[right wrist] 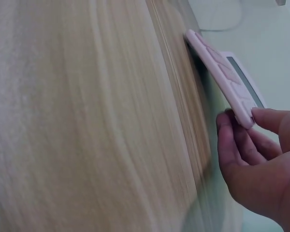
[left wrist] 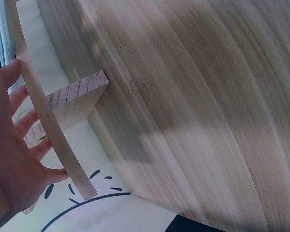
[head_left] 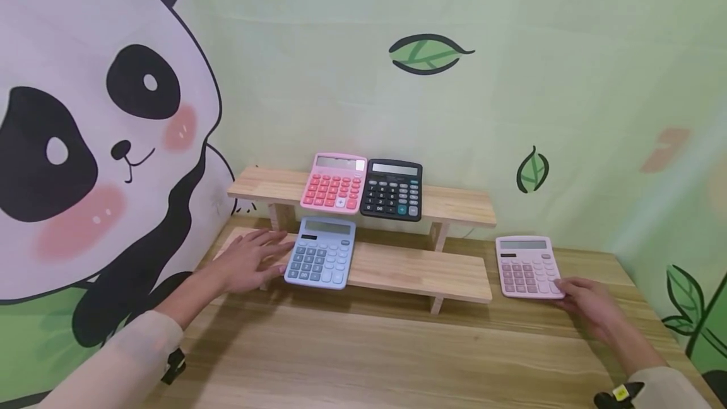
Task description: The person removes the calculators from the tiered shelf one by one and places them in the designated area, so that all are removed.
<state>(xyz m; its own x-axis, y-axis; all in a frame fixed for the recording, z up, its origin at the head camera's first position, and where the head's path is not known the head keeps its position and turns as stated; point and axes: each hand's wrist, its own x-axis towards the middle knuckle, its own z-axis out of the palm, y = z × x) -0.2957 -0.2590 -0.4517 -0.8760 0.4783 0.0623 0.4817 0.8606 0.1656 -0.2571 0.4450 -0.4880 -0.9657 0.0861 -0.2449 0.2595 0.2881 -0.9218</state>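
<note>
Fingers of the left hand (head_left: 248, 262) are spread, the blue calculator (head_left: 320, 254) just right of them. The pale pink calculator (head_left: 525, 268) is pinched at its corner by fingers of the right hand (head_left: 592, 307); likely light, stiff and smooth, it is best gripped by its sides.

Bright From Above, Murky at the Wrists

Bathed in diffuse light, seemingly from overhead, across the pale green backdrop (head_left: 318, 68) in the head view, with a whitish streak slanting at right. Shadowed softly below the lower shelf (head_left: 420, 270) and beside the left forearm (head_left: 195, 292) on the tabletop (head_left: 363, 358). Flecked with white glare on the pink calculator (head_left: 334, 193), at the right end of its display (head_left: 335, 162). Dimmer and hazier in both wrist views, with fine detail smeared. Shaded around the right fingers (right wrist: 225, 145). Curved by apparent wide-angle distortion along the wood grain.
</note>
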